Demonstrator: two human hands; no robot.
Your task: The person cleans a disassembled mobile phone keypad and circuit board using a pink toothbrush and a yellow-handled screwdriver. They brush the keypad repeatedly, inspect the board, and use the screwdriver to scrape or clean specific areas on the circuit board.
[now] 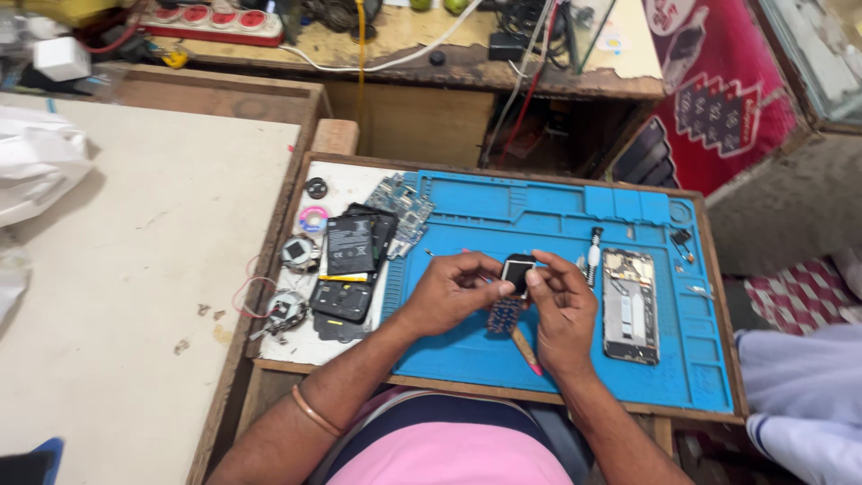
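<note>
Both my hands meet over the blue repair mat (pixel 557 359). My left hand (pixel 453 289) and my right hand (pixel 561 305) pinch a small square dark part with a pale face (pixel 517 272) between their fingertips. Under them lies a small dark blue circuit board (pixel 503 316) and a pink-handled tool (pixel 526 350). An opened phone body (pixel 629 305) rests on the mat just right of my right hand.
Left of the mat sit a black phone battery (pixel 349 246), dark phone parts (pixel 341 301), a blue circuit board (pixel 402 208), solder wire reels (pixel 298 251) and a tape roll (pixel 314 218). A screwdriver (pixel 593 256) lies by the phone. A pale table (pixel 135 287) stands left, a power strip (pixel 215 20) behind.
</note>
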